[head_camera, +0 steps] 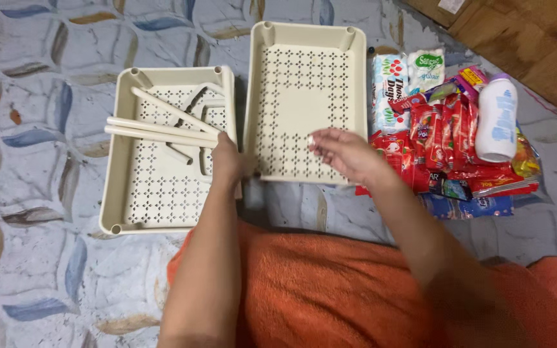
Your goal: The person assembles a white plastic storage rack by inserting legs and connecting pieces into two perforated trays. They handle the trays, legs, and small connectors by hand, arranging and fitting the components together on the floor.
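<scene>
Two cream perforated plastic trays lie side by side on a patterned sheet. The left tray (114, 193) holds several loose cream rods (162, 132) and small connector pieces. My left hand (227, 161) rests on the right rim of that tray, gripping the ends of two long rods. The right tray (356, 84) has nothing in it. My right hand (343, 151) hovers over its near right corner, fingers pinched together on something small that I cannot make out.
A heap of red, blue and white snack packets (446, 142) lies right of the trays, with a white bottle (496, 116) on top. An orange cloth (330, 290) covers my lap. A wooden floor (536, 45) shows at the upper right.
</scene>
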